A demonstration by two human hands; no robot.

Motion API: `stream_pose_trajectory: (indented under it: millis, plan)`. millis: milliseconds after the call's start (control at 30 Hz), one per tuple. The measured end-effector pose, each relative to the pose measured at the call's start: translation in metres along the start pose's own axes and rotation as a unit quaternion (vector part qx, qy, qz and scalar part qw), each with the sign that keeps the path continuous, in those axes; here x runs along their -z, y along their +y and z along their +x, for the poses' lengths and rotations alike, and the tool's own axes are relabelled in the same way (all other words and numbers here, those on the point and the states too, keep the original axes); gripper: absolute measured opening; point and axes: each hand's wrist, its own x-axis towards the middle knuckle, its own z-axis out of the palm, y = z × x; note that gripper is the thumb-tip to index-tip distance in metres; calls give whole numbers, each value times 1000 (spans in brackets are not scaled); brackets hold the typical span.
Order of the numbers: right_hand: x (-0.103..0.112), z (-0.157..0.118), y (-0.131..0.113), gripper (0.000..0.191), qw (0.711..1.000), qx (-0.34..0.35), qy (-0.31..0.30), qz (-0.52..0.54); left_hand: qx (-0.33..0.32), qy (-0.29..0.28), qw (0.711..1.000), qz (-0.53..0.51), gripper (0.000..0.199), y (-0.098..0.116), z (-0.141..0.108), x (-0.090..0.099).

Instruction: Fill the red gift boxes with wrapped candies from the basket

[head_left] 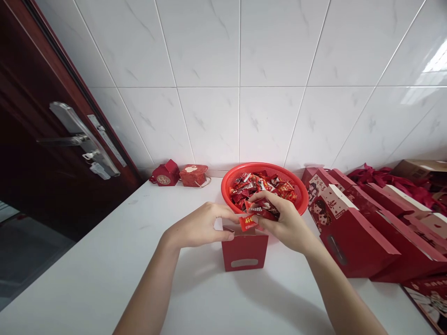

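Note:
A small red box (245, 253) stands upright on the white table, its top open. My left hand (202, 225) holds the box's upper left edge between thumb and fingers. Over the opening, my right hand (281, 221) grips several wrapped candies (266, 209), among them a bright red packet (247, 223) that hangs at the box's mouth. Right behind the hands is a round red plastic basket (226, 182) with many red-wrapped candies (256, 181) in it. The inside of the box is mostly hidden.
Two small red boxes, one house-shaped (166, 174) and one with a cord (193, 175), sit by the tiled wall. Rows of larger red boxes (356, 237) fill the right side of the white table (115, 260). A cardboard box (419, 170) is behind them. A dark door is at left.

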Motion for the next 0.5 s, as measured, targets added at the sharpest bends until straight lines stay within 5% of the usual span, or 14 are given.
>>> stream_pose_trajectory:
  millis: [267,367,500]
  plan:
    - [-2,-3,3,39,989,85,-43,-109,37,-2,999,-14,42,-6,1,0]
    - [-3,-3,1,33,988,88,-74,-105,31,6,999,-13,40,-9,1,0]
    - [-4,0,0,19,997,37,-36,-55,28,7,1000,-2,39,-7,2,1]
